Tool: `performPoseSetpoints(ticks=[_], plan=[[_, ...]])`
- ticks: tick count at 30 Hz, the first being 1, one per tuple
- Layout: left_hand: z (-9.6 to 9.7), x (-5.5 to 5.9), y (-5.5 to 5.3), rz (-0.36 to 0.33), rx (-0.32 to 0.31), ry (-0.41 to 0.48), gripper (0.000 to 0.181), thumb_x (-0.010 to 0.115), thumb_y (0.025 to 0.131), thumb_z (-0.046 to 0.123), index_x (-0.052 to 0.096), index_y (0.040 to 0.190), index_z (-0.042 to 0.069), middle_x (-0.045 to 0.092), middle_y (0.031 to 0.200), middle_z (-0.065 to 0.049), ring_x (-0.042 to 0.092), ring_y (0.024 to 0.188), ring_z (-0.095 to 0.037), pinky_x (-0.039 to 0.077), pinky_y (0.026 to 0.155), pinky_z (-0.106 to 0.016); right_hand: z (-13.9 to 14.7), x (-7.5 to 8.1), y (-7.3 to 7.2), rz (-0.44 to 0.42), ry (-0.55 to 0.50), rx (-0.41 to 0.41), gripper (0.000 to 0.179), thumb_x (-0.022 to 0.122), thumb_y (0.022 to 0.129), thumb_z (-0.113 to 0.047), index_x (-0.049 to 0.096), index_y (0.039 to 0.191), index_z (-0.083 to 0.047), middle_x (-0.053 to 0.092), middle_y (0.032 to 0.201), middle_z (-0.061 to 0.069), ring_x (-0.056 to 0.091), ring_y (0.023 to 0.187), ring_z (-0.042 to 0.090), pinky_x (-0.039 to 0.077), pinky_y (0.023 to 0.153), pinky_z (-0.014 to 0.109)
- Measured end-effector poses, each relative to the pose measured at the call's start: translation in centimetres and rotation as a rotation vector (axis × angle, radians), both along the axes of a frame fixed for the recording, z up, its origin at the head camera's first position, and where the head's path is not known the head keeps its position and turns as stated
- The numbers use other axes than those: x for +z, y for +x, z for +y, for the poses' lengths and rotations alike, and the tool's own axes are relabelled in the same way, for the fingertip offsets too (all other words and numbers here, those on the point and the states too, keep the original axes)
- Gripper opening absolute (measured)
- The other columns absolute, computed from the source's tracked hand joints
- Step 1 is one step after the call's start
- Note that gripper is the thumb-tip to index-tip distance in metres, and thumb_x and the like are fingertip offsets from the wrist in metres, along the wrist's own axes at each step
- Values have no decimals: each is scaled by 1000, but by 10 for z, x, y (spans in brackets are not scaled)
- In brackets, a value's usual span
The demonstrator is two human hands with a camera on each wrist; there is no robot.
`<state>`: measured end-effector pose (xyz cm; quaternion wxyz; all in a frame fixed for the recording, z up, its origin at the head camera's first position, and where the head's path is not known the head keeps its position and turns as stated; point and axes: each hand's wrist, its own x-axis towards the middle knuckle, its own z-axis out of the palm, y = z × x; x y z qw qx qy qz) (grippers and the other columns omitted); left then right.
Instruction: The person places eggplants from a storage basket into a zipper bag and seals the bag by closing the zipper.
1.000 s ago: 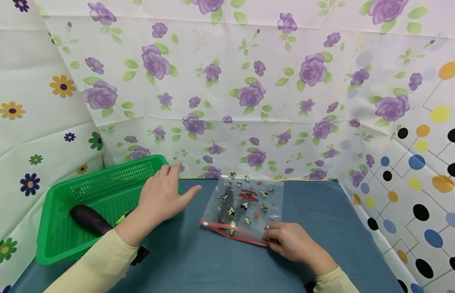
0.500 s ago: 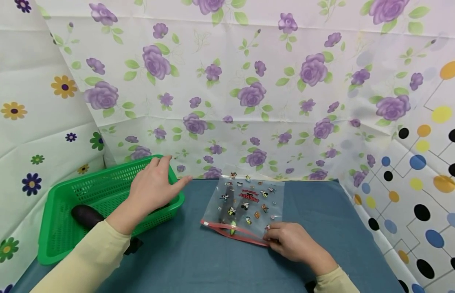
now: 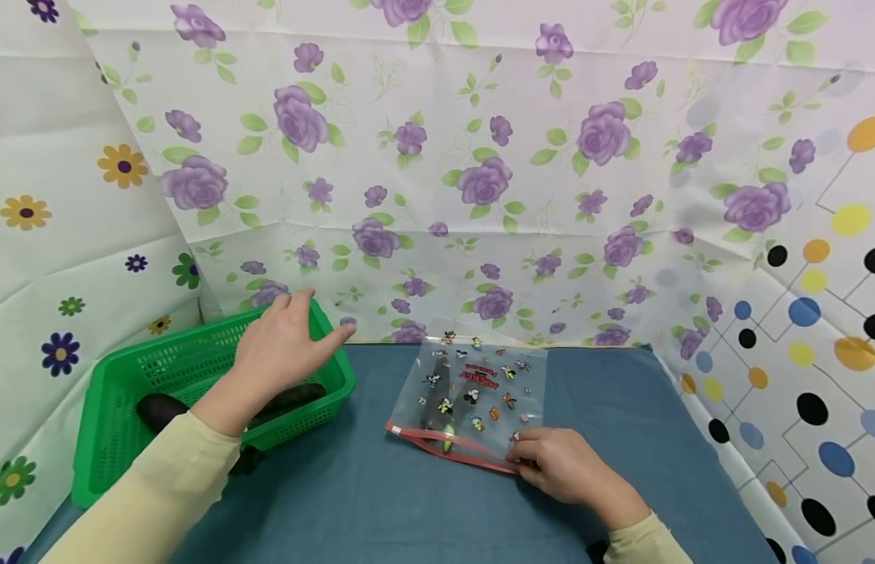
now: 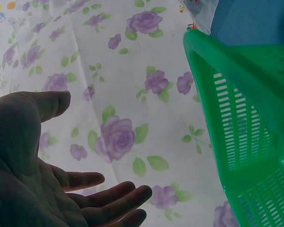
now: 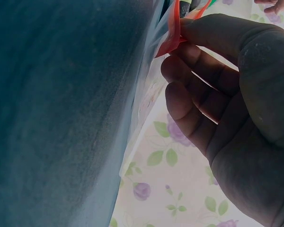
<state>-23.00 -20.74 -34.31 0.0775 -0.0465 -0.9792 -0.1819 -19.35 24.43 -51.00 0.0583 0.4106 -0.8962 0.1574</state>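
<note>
My left hand [image 3: 273, 345] hovers over the right part of a green plastic basket [image 3: 92, 439], fingers spread and holding nothing. In the left wrist view its empty palm [image 4: 23, 170] is beside the basket's wall [image 4: 203, 80]. A dark purple eggplant [image 3: 158, 409] lies inside at the left; a long dark vegetable [image 3: 296, 396] at the right is partly hidden by my wrist. With my right hand [image 3: 567, 468] I pinch the mouth corner of a clear zip bag [image 3: 493, 392], at its red strip [image 5: 172, 33]. Inside the bag lies a long dark vegetable with a green end [image 3: 447, 439].
Blue cloth [image 3: 381, 501] covers the table. A white curtain with purple flowers [image 3: 437, 157] hangs behind. Printed sheets close off the left [image 3: 56, 274] and the right [image 3: 818, 376]. The bag lies to the right of the basket.
My left hand has moved left and slightly up over the basket, uncovering the dark vegetable at its right end. The right hand and the bag have stayed in place.
</note>
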Motion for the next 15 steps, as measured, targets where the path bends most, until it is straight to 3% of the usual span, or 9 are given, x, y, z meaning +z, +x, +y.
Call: performPoseSetpoints(ticks=[6,15], plan=[[-8,4,-8,-1,6,1,110,58,103,78,33,169,-6,46,157,-40,55,134,-57,54,92,-69,0,0,0,-6,0,4,14,88,98,-15,86,106,-26,70,99,-15,64,81,-2,57,67,28],[-21,8,-17,-15,17,-11,113,52,104,81,31,168,-9,44,155,-42,57,128,-59,54,88,-69,1,0,-1,-3,-8,10,15,88,97,-14,86,106,-25,70,99,-15,64,81,-2,57,67,28]])
